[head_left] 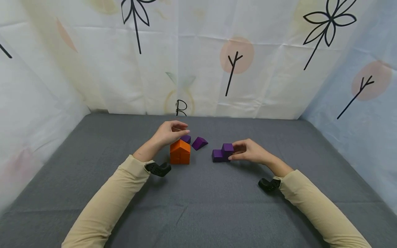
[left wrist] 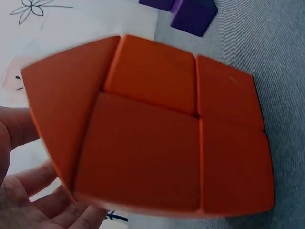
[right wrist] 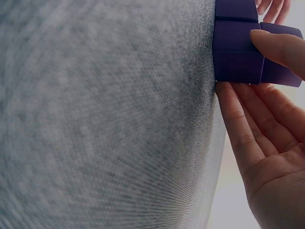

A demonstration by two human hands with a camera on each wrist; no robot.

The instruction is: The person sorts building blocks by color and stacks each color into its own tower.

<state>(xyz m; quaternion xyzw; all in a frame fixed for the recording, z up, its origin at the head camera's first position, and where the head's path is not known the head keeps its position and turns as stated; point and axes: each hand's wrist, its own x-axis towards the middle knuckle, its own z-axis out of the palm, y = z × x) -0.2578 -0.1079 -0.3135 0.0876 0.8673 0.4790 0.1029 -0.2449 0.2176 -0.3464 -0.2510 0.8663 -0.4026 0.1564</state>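
Two purple cubes (head_left: 227, 149), one atop the other, stand against a lower purple block (head_left: 217, 155) at their left. My right hand (head_left: 252, 151) holds the stacked pair from the right side; in the right wrist view its thumb (right wrist: 281, 47) lies across one face and the fingers are at the opposite face. An orange house-shaped stack (head_left: 180, 156) of blocks, topped by a pitched roof piece (head_left: 180, 146), stands to the left. Just above and behind that roof is my left hand (head_left: 170, 133), fingers loosely bent, nothing visible in its grasp.
Behind the orange stack lies a partly hidden purple block (head_left: 186, 138). A purple triangular prism (head_left: 200, 143) rests to its right. Grey cloth (head_left: 198, 206) covers the table, and a patterned white curtain (head_left: 201, 69) hangs along its back and sides.
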